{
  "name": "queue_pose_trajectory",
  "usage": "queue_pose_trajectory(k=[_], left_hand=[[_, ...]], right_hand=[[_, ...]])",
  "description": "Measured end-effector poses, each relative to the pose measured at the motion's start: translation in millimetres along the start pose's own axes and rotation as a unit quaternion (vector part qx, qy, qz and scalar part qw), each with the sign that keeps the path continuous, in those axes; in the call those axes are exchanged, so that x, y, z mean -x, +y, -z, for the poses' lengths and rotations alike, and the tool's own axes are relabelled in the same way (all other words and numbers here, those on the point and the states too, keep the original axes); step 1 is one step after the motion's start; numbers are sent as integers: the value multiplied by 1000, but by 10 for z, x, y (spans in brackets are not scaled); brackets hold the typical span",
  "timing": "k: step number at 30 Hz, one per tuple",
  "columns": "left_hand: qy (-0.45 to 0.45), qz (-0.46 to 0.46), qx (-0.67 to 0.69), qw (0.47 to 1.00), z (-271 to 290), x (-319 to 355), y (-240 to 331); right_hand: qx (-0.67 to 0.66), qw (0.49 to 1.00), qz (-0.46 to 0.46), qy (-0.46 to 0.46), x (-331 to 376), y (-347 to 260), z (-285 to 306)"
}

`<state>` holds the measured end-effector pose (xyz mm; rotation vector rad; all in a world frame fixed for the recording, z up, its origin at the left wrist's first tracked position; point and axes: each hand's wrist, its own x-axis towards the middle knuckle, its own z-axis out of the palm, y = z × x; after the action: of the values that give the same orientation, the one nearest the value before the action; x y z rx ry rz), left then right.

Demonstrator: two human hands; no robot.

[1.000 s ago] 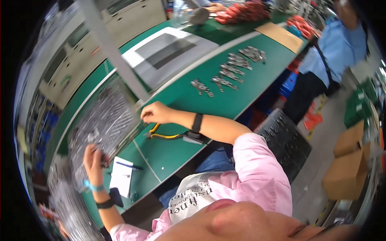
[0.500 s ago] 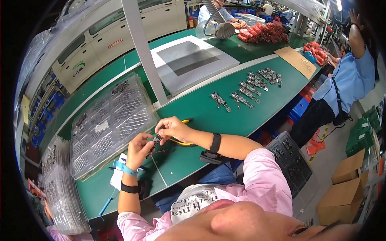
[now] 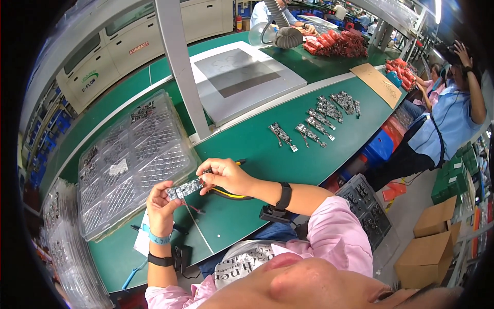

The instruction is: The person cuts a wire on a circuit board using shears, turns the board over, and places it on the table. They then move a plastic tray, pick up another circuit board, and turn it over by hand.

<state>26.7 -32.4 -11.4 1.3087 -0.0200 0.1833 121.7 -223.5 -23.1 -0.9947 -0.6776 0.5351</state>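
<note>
Between my two hands I hold a small populated circuit board (image 3: 185, 189), tilted, with thin red and dark wires hanging from it over the green bench. My left hand (image 3: 162, 206) pinches its left end between thumb and fingers. On its right end, the fingers of my right hand (image 3: 221, 175) are closed. A yellow-and-black tool (image 3: 229, 195) lies partly hidden under my right wrist. Left of my hands sits a clear plastic compartment tray (image 3: 134, 159) with some boards in it. Several similar circuit boards (image 3: 314, 123) lie in a row farther right on the bench.
A stack of clear trays (image 3: 69, 237) stands at the near left. A blue-handled tool (image 3: 135, 274) lies by the front edge. Behind are a metal post (image 3: 182, 67) and a white framed panel (image 3: 216, 110). A person in blue (image 3: 445, 129) stands at the right.
The board has turned so its bright component side shows between my hands. My left hand has shifted left and slightly down. At the right, the person in blue has lowered an arm.
</note>
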Motion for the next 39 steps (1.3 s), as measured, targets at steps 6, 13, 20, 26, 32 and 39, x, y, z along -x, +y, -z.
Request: queue_pose_trajectory(k=[6, 13, 20, 26, 32, 39], left_hand=[[-21, -33, -51, 998, -86, -84, -64], [65, -36, -16, 997, 51, -56, -152], [48, -60, -127, 989, 22, -9, -66], [19, -53, -122, 991, -37, 87, -14], [23, -57, -34, 998, 28, 40, 67], [18, -69, 32, 997, 46, 57, 76]], right_hand=[[87, 996, 4, 13, 12, 33, 184], [-11, 998, -47, 36, -90, 105, 251], [35, 996, -29, 72, -59, 66, 135], [110, 982, 24, 152, 3, 39, 45], [50, 992, 109, 46, -17, -96, 15], [83, 992, 99, 7, 54, -176, -13]])
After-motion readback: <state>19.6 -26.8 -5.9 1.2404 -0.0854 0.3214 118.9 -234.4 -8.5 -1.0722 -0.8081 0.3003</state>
